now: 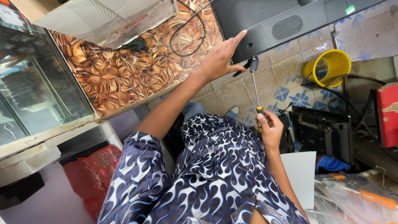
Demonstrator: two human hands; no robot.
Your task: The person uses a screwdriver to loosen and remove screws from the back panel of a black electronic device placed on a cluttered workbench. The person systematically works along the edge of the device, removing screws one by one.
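Observation:
My left hand [222,56] is pressed flat against the edge of a large black flat panel [265,25] with an oval speaker grille, fingers spread, thumb near a dark bracket at the panel's lower edge. My right hand [269,126] grips the yellow-and-black handle of a long screwdriver [256,89]. Its metal shaft runs up to that bracket, just below my left thumb. My patterned blue-and-white shirt fills the lower middle.
A glass case [37,83] stands at the left, beside a brown leaf-patterned surface [124,70] with a looped black cable [186,35]. A yellow bucket [329,66], a black device [323,130], a red box [387,114] and red wrap [93,170] lie around the tiled floor.

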